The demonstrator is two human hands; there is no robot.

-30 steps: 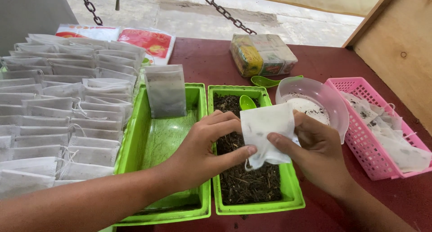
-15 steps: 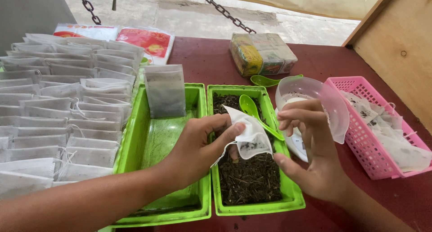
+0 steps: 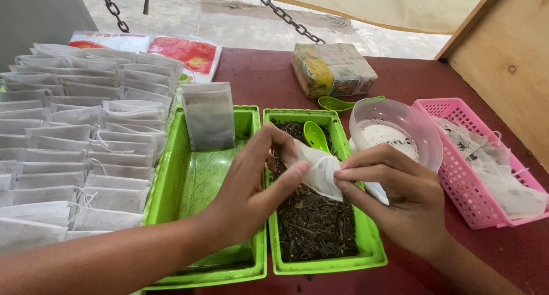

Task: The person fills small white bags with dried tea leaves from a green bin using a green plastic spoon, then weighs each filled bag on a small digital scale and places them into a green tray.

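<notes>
Both hands hold one small white filter bag point(image 3: 318, 170) above the green tray of dark loose tea leaves point(image 3: 313, 226). My left hand point(image 3: 254, 180) pinches its left edge with thumb and fingers. My right hand point(image 3: 400, 198) grips its right side with the fingertips. A green plastic spoon point(image 3: 315, 136) lies in the tea at the tray's far end. A second green tray point(image 3: 194, 186) sits to the left, with one filled bag point(image 3: 208, 115) leaning upright on its far rim.
Rows of several filled white bags point(image 3: 74, 140) cover the left. A clear plastic bowl point(image 3: 396, 132) and a pink basket point(image 3: 463, 175) of empty bags stand at the right. A wrapped packet point(image 3: 333, 69) and another green spoon point(image 3: 337, 104) lie behind, on the dark red table.
The bag has been turned and drawn from a flat upright hold into a stretched, tilted one between both hands. My hands have shifted slightly lower over the tea tray.
</notes>
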